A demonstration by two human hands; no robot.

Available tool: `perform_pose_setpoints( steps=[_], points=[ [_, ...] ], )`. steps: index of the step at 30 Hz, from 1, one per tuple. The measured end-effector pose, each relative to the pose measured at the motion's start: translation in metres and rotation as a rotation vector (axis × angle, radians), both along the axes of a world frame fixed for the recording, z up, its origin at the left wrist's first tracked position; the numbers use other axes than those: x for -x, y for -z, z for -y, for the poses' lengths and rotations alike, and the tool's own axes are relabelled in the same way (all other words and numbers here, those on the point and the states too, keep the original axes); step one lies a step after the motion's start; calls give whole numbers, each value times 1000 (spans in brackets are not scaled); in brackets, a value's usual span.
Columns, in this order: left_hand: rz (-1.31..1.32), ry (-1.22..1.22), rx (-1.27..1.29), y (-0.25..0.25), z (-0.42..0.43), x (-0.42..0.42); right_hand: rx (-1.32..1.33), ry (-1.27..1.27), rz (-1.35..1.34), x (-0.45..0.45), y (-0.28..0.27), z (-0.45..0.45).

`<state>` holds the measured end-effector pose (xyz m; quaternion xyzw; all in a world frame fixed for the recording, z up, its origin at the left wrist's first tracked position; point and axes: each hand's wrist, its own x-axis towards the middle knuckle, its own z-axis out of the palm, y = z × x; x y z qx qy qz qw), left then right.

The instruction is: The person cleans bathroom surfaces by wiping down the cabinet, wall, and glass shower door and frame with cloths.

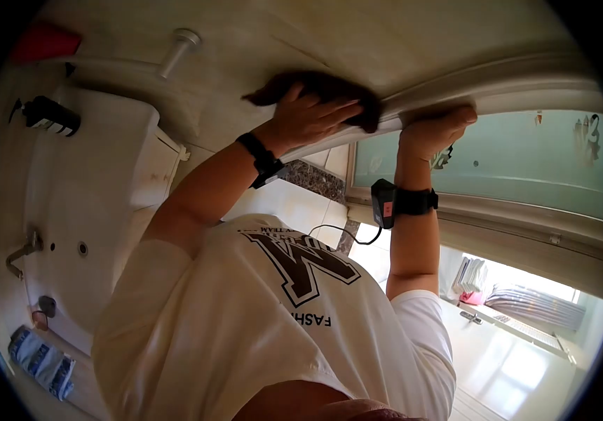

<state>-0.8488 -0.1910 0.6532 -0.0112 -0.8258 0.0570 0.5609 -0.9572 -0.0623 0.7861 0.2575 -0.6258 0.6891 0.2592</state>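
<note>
My left hand [313, 116] presses a dark brown cloth [326, 83] flat against a beige wall surface [245, 52], its fingers spread over the cloth. The cloth bunches around the fingers and reaches a pale frame edge [484, 78] on its right. My right hand [436, 133] is bent over that frame, above a frosted green glass panel [526, 161]. Its fingers are partly hidden, but they look curled round the frame edge. Both wrists wear black straps with a small device.
At left is a white washbasin [95, 165] with a faucet [24, 254], a black bottle [50, 116] and a blue-and-white packet [42, 361]. A metal wall fitting [179, 52] juts out near the cloth. Beyond the glass, a white counter [498, 358] stands by a window.
</note>
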Motion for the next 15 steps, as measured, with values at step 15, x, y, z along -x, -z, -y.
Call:
perform_pose_setpoints(
  steps=[15],
  points=[
    [-238,70,-903,36,-104,17,-12,-364,78,-4,11,-8]
  ],
)
